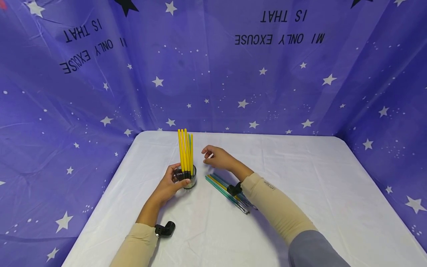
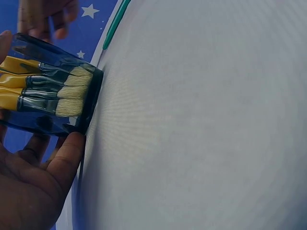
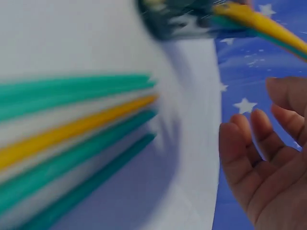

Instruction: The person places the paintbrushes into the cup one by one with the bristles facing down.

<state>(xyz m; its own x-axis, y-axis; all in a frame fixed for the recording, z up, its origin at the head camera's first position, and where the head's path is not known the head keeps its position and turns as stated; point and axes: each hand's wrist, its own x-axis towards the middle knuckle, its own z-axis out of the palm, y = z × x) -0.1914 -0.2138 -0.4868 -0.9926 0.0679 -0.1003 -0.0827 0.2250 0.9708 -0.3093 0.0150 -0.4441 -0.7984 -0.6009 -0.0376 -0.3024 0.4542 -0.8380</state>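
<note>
My left hand (image 1: 170, 187) holds a clear glass (image 1: 191, 182) around its side, thumb in front. Several yellow-handled paintbrushes (image 1: 184, 152) stand in it, pale bristles (image 2: 74, 96) down, along with a teal-handled brush (image 1: 190, 140). To the right of the glass, my right hand (image 1: 218, 157) hovers above the table with loosely bent fingers and nothing in them. Beneath the right forearm lies a bundle of loose paintbrushes (image 1: 221, 187), several with teal handles (image 3: 72, 96) and one with a yellow handle (image 3: 81, 132). The sleeve and wrist camera hide part of that bundle.
A white cloth covers the table (image 1: 207, 237). Behind it and along both sides hangs a purple curtain (image 1: 213, 74) with stars and printed words. Each wrist bears a small black camera (image 1: 165, 228).
</note>
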